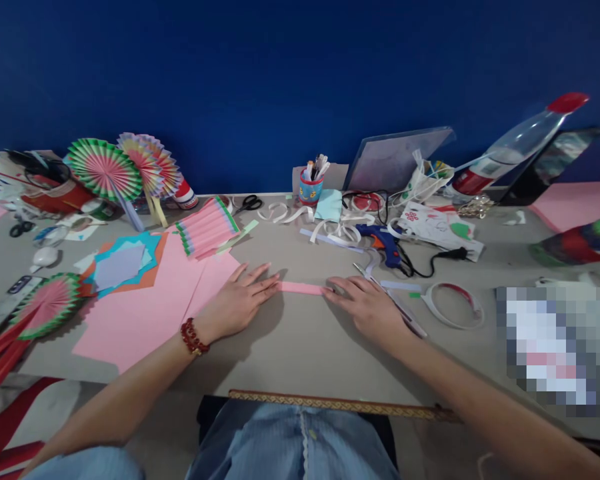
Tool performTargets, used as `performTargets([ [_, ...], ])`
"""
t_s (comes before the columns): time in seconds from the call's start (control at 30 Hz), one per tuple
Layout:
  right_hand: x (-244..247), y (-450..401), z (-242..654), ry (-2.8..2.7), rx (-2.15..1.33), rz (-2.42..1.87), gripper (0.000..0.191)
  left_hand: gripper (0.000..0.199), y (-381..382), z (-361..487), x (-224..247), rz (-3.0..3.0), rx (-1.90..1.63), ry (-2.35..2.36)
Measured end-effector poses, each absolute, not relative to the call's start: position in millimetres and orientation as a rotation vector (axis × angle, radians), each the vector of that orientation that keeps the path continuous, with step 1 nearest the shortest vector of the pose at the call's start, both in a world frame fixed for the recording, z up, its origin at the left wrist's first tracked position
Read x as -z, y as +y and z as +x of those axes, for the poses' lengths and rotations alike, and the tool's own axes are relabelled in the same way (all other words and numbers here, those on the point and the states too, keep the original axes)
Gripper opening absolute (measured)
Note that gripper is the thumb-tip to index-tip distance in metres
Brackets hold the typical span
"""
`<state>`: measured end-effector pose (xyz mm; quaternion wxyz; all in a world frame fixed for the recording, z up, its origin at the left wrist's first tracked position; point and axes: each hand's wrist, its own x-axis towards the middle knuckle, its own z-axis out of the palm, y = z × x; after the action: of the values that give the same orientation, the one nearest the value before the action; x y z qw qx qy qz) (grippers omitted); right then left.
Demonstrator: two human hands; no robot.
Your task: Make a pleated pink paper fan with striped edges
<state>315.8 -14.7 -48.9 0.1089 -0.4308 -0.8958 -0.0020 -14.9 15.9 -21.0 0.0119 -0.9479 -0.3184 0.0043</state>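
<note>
A narrow folded pink paper strip [301,287] lies on the grey table between my two hands. My left hand [237,303] rests flat, fingers stretched out, with its fingertips on the strip's left end. At the other end, the fingertips of my right hand [365,307] press down on the strip, fingers spread and slightly bent. Large pink paper sheets [145,320] lie left of and partly beneath my left hand. Beside my right hand are a pair of scissors or a similar slim tool [413,320], partly hidden, and a pale lilac paper strip [400,285].
Behind my hands stand a pleated pink paper piece [207,228], a pen cup [311,187] and black scissors [250,203]. A blue glue gun [387,247] with its cord and a tape roll [453,307] lie right. Paper rosette fans [105,170] stand left; a plastic bottle [515,147] leans right.
</note>
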Motion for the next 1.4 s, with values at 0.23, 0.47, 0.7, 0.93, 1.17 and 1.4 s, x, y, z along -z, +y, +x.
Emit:
performTargets([
  [0.23, 50, -20, 319, -2.513, -0.132, -1.253, 0.044, 0.047, 7, -25, 40, -2.979, 0.165, -1.204],
  [0.47, 26, 1, 289, -2.476, -0.266, -1.345, 0.016, 0.043, 8, -26, 44, -2.969, 0.337, -1.227],
  [0.7, 31, 5, 280, -2.463, -0.302, -1.319, 0.007, 0.031, 5, -21, 38, -3.047, 0.581, -1.262],
  [0.93, 34, -4, 279, -2.452, -0.321, -1.275, 0.007, 0.041, 13, 4, 35, -3.052, 0.741, -1.461],
  [1.17, 38, -2, 281, -2.451, -0.3, -1.235, 0.005, 0.036, 16, 18, 25, -3.127, 0.576, -1.321],
  [1.4, 32, -6, 279, -2.412, -0.309, -1.172, 0.003, 0.021, 9, 20, 26, -3.156, 0.53, -1.138],
])
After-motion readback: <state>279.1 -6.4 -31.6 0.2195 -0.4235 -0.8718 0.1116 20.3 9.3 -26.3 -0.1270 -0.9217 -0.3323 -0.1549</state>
